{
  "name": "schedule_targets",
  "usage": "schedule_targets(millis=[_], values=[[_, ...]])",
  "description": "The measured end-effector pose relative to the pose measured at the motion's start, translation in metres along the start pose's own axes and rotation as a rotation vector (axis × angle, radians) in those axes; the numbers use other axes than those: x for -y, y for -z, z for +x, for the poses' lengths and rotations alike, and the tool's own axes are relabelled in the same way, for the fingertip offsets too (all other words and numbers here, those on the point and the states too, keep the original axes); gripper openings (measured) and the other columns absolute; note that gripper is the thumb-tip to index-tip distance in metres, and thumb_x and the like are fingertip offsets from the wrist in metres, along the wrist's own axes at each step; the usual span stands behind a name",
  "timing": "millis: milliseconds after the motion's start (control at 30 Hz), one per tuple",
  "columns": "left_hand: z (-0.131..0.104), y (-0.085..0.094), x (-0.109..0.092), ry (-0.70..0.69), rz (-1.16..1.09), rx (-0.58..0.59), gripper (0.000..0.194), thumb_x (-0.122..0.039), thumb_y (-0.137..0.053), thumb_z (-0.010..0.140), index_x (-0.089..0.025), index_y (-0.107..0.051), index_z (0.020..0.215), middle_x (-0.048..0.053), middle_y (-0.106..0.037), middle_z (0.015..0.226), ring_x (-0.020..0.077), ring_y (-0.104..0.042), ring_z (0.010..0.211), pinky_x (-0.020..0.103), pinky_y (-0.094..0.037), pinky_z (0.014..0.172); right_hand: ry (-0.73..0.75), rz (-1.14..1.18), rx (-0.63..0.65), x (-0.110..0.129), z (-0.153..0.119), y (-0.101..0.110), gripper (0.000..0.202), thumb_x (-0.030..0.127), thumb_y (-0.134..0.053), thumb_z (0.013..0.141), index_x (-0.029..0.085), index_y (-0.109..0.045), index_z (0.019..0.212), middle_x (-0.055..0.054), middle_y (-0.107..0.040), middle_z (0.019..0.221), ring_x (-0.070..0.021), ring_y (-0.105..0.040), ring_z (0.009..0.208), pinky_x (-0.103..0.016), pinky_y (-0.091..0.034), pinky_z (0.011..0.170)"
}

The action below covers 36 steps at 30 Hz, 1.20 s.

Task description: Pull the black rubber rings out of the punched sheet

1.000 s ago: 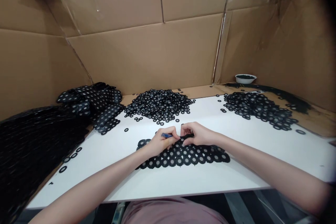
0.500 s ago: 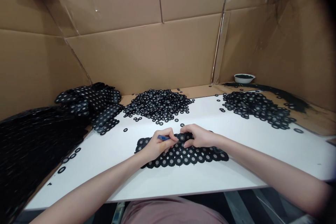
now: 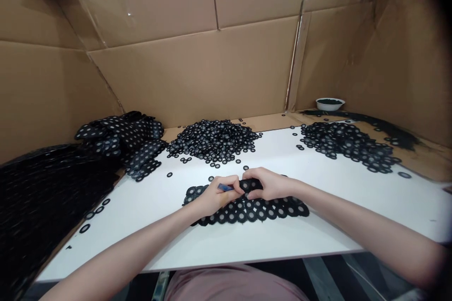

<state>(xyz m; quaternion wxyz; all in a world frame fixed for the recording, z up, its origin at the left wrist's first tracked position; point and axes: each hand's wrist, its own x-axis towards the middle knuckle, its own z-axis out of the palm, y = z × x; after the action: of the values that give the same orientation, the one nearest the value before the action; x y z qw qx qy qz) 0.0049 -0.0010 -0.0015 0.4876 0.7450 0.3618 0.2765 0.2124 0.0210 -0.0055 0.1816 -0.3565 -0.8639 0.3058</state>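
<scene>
A strip of joined black rings with pale centres lies flat on the white table before me. My left hand is closed around a small tool with a blue handle; its tip is hidden at the fingers, so its kind cannot be told. Those fingertips meet the upper middle of the strip. Just to the right, my right hand has its thumb and fingers curled onto the strip's upper edge, gripping it. A loose ring lies just beyond the right fingers.
Heaps of loose black rings stand at the back middle and back right. Folded dotted black sheets and a dark shiny mass lie left. A white bowl holds dark bits. Cardboard walls surround the table.
My left hand and the blue-handled tool have shifted slightly right, closer to my right hand. A loose ring now shows above the left hand. The right hand stays nearly still.
</scene>
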Motion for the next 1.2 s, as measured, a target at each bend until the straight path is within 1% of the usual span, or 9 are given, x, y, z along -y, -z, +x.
schedule_targets(millis=[133,200,300,367,467,633,833,1067,1200], values=[[-0.001,0.002,0.003,0.033,-0.121,-0.059,0.014,-0.026,-0.063,0.076,-0.014,-0.057,0.071,-0.003,-0.051,0.056,0.0062,-0.039,0.044,0.019,-0.026,0.042,0.022,0.002,0.045,0.002,-0.002,0.003,0.048,0.039,-0.08,0.058,0.016,-0.058,0.095,-0.002,-0.057,0.086,-0.0186,-0.052,0.077,-0.027,-0.039,0.067],[-0.002,0.004,0.002,0.009,-0.176,-0.087,0.014,-0.024,-0.064,0.074,-0.014,-0.056,0.069,-0.002,-0.054,0.058,0.0067,-0.042,0.047,0.019,-0.029,0.044,0.036,0.014,0.041,0.002,-0.002,0.004,0.048,0.038,-0.08,0.057,0.017,-0.058,0.094,-0.001,-0.056,0.085,-0.0179,-0.051,0.078,-0.026,-0.038,0.067],[-0.007,0.004,-0.001,-0.034,-0.196,-0.101,0.011,-0.02,-0.065,0.071,-0.014,-0.058,0.067,0.001,-0.061,0.066,0.0094,-0.05,0.057,0.02,-0.036,0.053,0.049,0.055,0.041,0.003,-0.001,0.004,0.045,0.038,-0.08,0.057,0.017,-0.057,0.09,0.0,-0.054,0.084,-0.0172,-0.05,0.077,-0.025,-0.038,0.066],[-0.011,0.002,-0.002,-0.042,-0.164,-0.076,0.009,-0.02,-0.065,0.071,-0.014,-0.06,0.067,0.002,-0.063,0.069,0.0112,-0.053,0.062,0.022,-0.038,0.059,0.057,0.095,0.056,0.004,-0.001,0.005,0.043,0.038,-0.079,0.057,0.018,-0.056,0.086,0.001,-0.053,0.082,-0.0165,-0.049,0.077,-0.025,-0.037,0.066],[-0.015,-0.002,0.0,-0.039,-0.117,-0.04,0.009,-0.022,-0.063,0.074,-0.014,-0.063,0.071,0.002,-0.063,0.071,0.0115,-0.052,0.063,0.023,-0.038,0.06,0.067,0.143,0.064,0.005,-0.001,0.006,0.043,0.039,-0.08,0.056,0.018,-0.056,0.085,0.002,-0.052,0.081,-0.0159,-0.049,0.077,-0.025,-0.037,0.066],[-0.015,-0.004,-0.002,-0.067,-0.071,-0.043,0.011,-0.024,-0.062,0.075,-0.014,-0.062,0.07,0.001,-0.059,0.064,0.012,-0.05,0.061,0.023,-0.036,0.061,0.065,0.166,0.067,0.005,-0.001,0.007,0.042,0.037,-0.08,0.055,0.018,-0.055,0.083,0.003,-0.051,0.08,-0.0149,-0.048,0.075,-0.024,-0.037,0.066],[-0.015,-0.005,-0.007,-0.047,-0.049,0.005,0.01,-0.019,-0.058,0.074,-0.013,-0.061,0.067,0.001,-0.057,0.063,0.0118,-0.047,0.061,0.023,-0.033,0.058,0.087,0.192,0.083,0.005,-0.001,0.007,0.04,0.035,-0.08,0.056,0.018,-0.055,0.083,0.002,-0.052,0.081,-0.0157,-0.049,0.078,-0.025,-0.038,0.069],[-0.018,-0.007,-0.012,0.064,-0.113,0.115,0.011,-0.021,-0.059,0.074,-0.013,-0.059,0.066,-0.002,-0.046,0.056,0.0087,-0.038,0.053,0.021,-0.026,0.05,0.125,0.188,0.075,0.007,-0.001,0.005,0.039,0.036,-0.078,0.057,0.018,-0.053,0.081,0.003,-0.05,0.078,-0.0147,-0.047,0.076,-0.024,-0.038,0.068],[-0.02,-0.008,-0.014,0.061,-0.126,0.085,0.01,-0.02,-0.06,0.073,-0.013,-0.059,0.067,-0.002,-0.045,0.055,0.0083,-0.037,0.052,0.021,-0.026,0.05,0.111,0.144,0.07,0.011,-0.005,0.004,0.045,0.037,-0.08,0.054,0.019,-0.053,0.086,0.002,-0.052,0.083,-0.0158,-0.049,0.078,-0.024,-0.039,0.068]])
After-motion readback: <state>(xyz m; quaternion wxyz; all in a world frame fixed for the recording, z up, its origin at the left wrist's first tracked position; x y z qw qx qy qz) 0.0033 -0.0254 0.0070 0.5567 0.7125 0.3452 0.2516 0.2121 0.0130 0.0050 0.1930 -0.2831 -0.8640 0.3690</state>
